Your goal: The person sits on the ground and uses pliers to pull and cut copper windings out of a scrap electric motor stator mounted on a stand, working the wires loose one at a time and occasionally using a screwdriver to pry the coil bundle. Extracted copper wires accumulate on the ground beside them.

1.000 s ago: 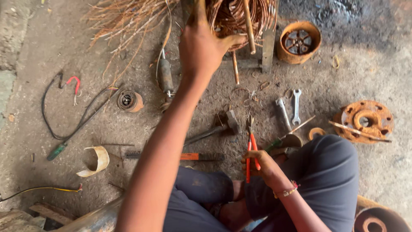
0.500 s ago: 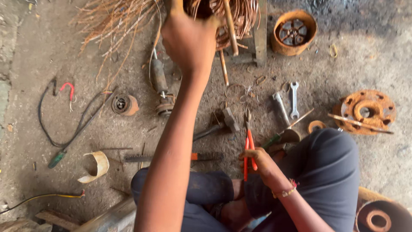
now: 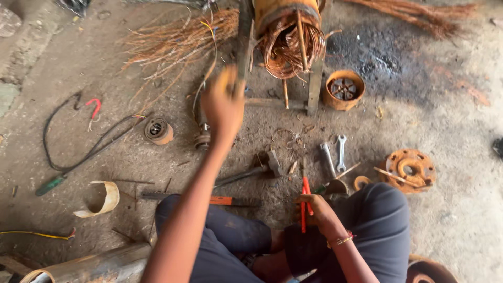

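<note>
Two hands work apart: right hand (image 3: 314, 212) clamps red-handled pliers (image 3: 304, 202); blurred left hand (image 3: 224, 105), grip unreadable, risks snagging springy copper windings (image 3: 285, 47) at top centre.

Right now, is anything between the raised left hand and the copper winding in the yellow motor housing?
Nothing visible blocks it. The left hand is blurred, below and left of the copper winding; only a dark upright bar of the stand lies beside that path.

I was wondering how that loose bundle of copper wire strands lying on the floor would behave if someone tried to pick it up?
The copper wire strands look thin and splayed, so they would probably flop and bend rather than lift stiffly. Being loose and tangled, some would likely trail or snag. For its spread, the bundle seems light.
</note>
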A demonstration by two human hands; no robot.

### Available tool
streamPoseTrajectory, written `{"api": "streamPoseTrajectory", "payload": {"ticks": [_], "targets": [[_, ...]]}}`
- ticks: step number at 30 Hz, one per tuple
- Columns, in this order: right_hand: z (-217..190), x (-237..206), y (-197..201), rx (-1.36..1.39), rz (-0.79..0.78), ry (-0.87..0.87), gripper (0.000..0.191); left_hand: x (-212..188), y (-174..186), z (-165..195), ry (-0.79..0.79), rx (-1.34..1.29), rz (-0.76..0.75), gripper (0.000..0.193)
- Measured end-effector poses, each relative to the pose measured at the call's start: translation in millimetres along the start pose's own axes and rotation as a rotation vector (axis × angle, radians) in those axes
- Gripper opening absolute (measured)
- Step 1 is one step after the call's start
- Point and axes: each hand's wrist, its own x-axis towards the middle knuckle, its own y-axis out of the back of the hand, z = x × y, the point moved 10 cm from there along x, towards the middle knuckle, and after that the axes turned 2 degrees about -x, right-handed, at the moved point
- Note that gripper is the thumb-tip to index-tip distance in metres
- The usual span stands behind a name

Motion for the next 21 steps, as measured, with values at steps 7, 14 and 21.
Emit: {"api": "streamPoseTrajectory", "payload": {"ticks": [7,14,21], "targets": [[-10.4,-1.7,4.9,0.052,0.06,0.035,0.032,-218.9,55.7,-87.5,0.697,0.189,-0.115,0.023],[-19.0,-6.8,-2.1,0.002,0.127,-0.024,0.039,-270.0,18.6,-94.7,0.475,0.229,-0.164,0.018],[-47.7,-6.2,-4.3,-0.189,0.14,0.084,0.052,-305.4,-20.8,-102.9,0.643,0.194,-0.315,0.031]]}}
